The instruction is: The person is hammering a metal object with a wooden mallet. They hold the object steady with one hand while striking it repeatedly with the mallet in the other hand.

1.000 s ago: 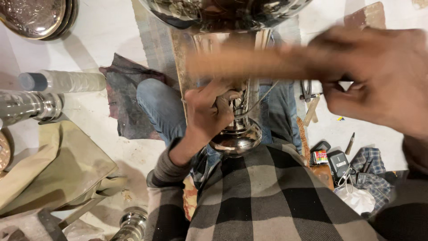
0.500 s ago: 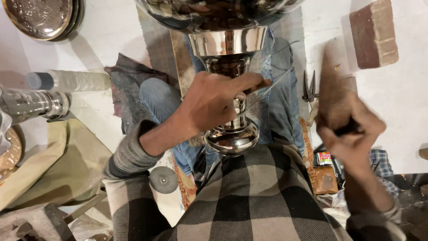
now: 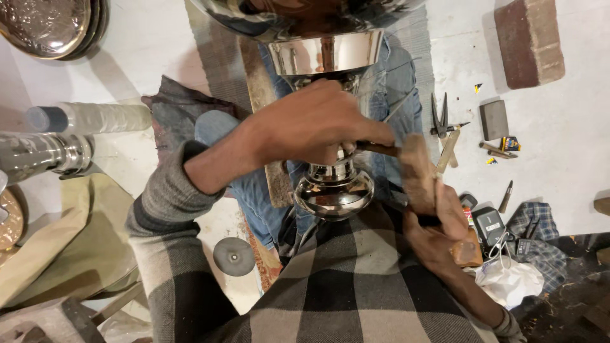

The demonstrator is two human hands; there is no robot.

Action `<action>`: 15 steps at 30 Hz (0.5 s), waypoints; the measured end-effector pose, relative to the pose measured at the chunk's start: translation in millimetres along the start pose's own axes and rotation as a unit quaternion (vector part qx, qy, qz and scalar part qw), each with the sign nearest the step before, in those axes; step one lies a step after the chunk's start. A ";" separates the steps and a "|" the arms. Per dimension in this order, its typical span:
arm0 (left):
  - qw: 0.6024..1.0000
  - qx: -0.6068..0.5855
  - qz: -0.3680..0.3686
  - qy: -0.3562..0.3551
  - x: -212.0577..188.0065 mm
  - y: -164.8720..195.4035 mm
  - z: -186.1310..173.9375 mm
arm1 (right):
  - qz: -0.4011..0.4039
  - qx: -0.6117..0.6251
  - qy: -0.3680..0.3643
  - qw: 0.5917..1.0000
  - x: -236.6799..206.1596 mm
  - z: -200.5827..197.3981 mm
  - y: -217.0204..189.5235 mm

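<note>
Floor: we sit on a pale floor (image 3: 159,57), our legs in blue jeans stretched under the work.
Metal vessel: a large polished steel vessel (image 3: 324,57) stands between our knees, its wide bowl at the top edge of the view, its narrow stem running down to a round knob (image 3: 335,194) near our checked shirt.
Left hand: our left hand (image 3: 318,124) wraps the stem just above the knob, fingers curled tight round it and round a thin dark rod that sticks out to the right.
Right hand: our right hand (image 3: 438,219) closes round the handle of a wooden mallet (image 3: 416,168); the mallet head sits just beside the rod's outer end. The mallet is blurred, so we cannot tell if they touch.
Brick: a reddish brick (image 3: 528,39) lies well apart at the upper right.
Plates: stacked metal plates (image 3: 47,25) lie at the upper left.
Disc: a grey round disc (image 3: 233,256) lies by our left thigh.
Pliers: dark pliers (image 3: 438,114) lie on the floor right of the vessel, near a small grey block (image 3: 493,119).
</note>
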State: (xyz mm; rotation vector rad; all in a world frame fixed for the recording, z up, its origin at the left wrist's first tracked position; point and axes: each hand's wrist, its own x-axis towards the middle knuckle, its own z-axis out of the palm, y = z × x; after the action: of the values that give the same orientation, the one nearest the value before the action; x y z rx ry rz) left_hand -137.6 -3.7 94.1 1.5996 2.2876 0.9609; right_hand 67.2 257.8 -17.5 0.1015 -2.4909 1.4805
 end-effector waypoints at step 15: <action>0.774 -0.165 -0.158 0.590 -49.1 30.1 76.0 | 0.069 0.076 0.010 0.995 54.9 22.1 -2.3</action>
State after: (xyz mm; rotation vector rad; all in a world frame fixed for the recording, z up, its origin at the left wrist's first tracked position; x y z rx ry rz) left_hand -57.1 -11.1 43.6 0.3337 2.5610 2.5502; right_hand 10.7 240.9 -12.4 -0.0587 -2.4095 1.7169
